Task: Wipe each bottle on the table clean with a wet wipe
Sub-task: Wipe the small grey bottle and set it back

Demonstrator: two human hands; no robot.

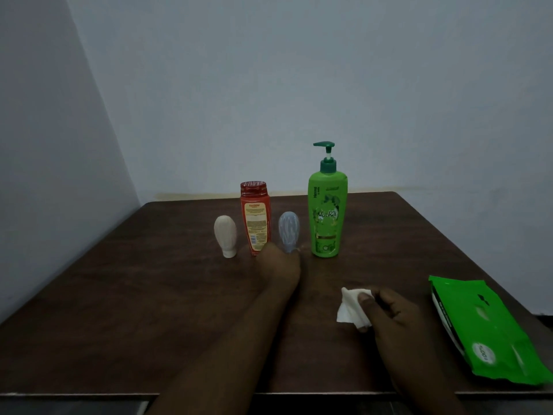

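Note:
Four bottles stand in a row at the far middle of the dark wooden table (149,310): a small cream bottle (225,236) on its cap, a red bottle (255,217), a small grey-blue bottle (288,230) on its cap, and a tall green pump bottle (327,211). My left hand (279,266) reaches forward to the foot of the grey-blue bottle and covers its base. Its fingers are hidden behind the back of the hand. My right hand (395,313) hovers low over the table at front right and pinches a crumpled white wet wipe (353,307).
A green pack of wet wipes (484,330) lies flat at the table's right edge. The table stands against a pale wall, with another wall close on the left. Its front edge runs along the bottom of the view.

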